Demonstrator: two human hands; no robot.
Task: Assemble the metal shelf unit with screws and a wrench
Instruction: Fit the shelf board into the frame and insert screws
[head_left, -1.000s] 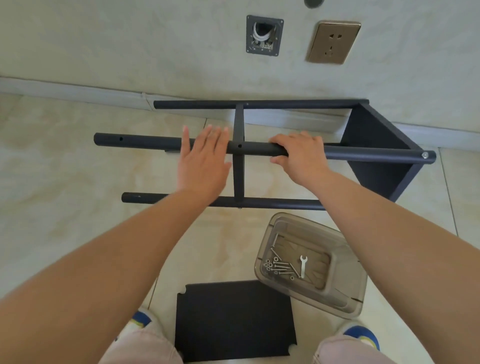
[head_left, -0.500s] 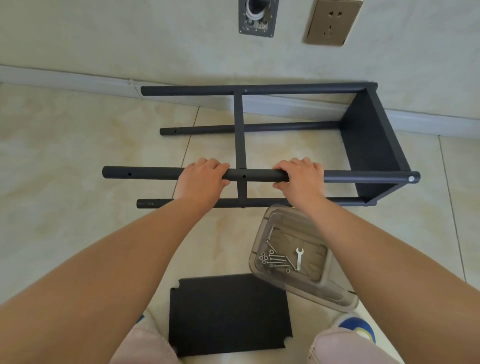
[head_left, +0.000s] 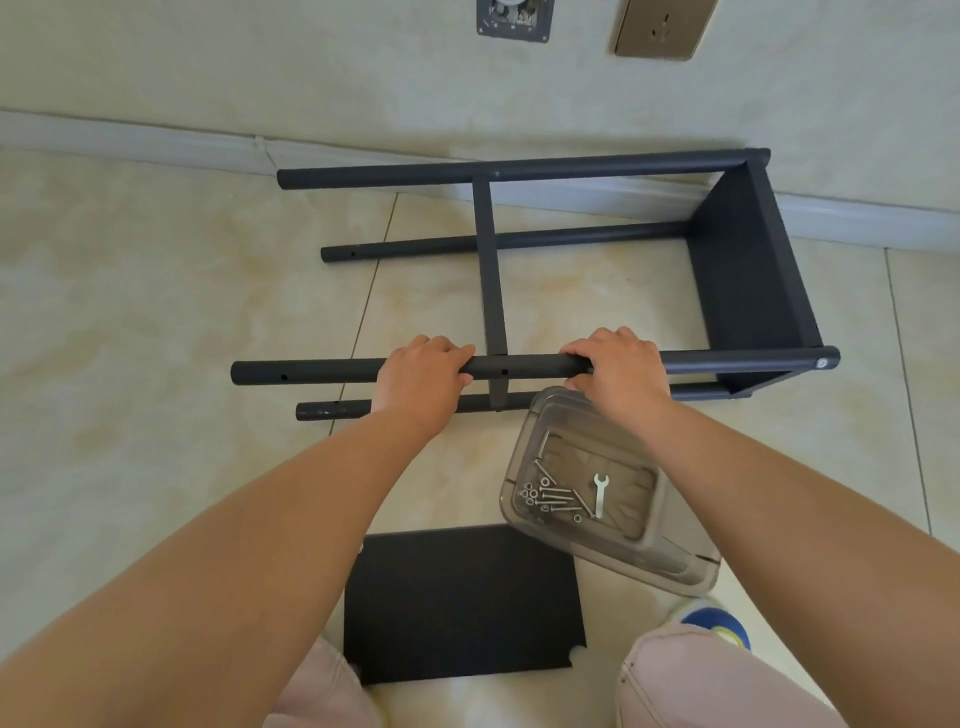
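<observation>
Figure: positioning the partly built frame. The shelf unit (head_left: 743, 291) lies on its side on the tiled floor (head_left: 130, 322), its fitted end panel to the right of both hands and its open leg ends to the left. The left hand (head_left: 421, 384) and the right hand (head_left: 621, 374) each form a clenched grip around the nearest upper leg tube (head_left: 519, 366), one on either side of the cross bar (head_left: 491, 270) that meets the tube between them.

Judged step: shifting or steadying the frame so the loose shelf panel (head_left: 462, 603), lying on the floor below the wrists, can be fitted at the open end. To do this well, both grips should share the load evenly and move together, so that the single fastened end, marked by the screw head (head_left: 822, 363) far right of the right grip, is not twisted. The empty bolt holes left of the left grip should end up facing where a hand can reach them.

The clear tray (head_left: 675, 561) sits directly beneath the right forearm, touching or nearly touching the lower tube; it holds the screws (head_left: 553, 499) and the wrench (head_left: 601, 493). Dragging the frame toward the body risks tipping it, so lifting is likely safer than sliding.
</observation>
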